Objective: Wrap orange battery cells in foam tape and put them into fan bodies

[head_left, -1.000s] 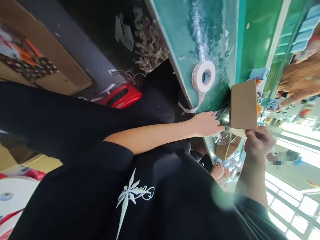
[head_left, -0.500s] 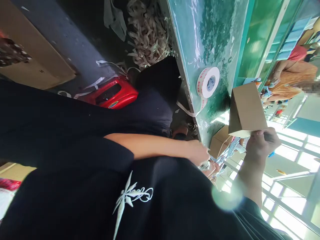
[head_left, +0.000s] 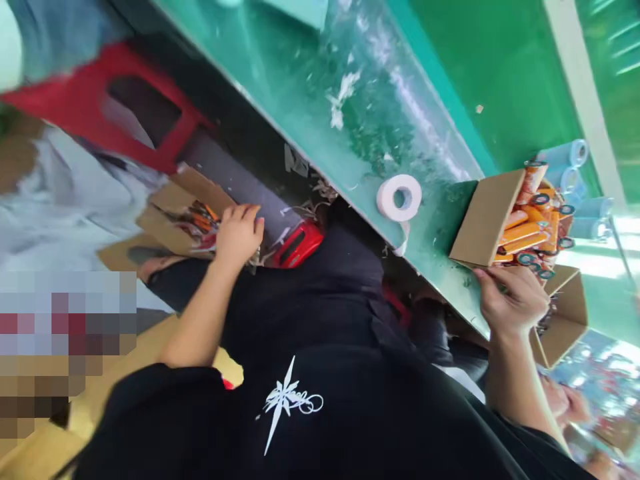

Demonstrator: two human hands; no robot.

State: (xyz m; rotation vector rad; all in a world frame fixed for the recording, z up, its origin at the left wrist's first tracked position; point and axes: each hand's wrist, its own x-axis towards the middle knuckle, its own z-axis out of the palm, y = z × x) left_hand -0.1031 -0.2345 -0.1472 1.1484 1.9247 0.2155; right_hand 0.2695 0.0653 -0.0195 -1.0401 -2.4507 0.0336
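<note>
My right hand pinches the lower edge of a cardboard box at the bench's right side. The box's open side faces right, showing several orange tubes with dark ring-shaped ends and printed wraps. Away to the left, my left hand is held with its fingers stretched and slightly apart, and I see nothing in it. Beside it is a low open carton with orange and mixed small pieces inside. A roll of white tape lies on the green bench, its loose end hanging toward the edge.
A red stool stands at the upper left, with a person's pale clothing nearby. A red plastic object is by my leg. Another open carton and clear blue rolls are at the right. Paper scraps lie on the bench.
My left hand has swung from the right, near the bench edge, to beside the carton at the left. The box in my right hand has turned, so its orange tubes show. The view has rotated.
</note>
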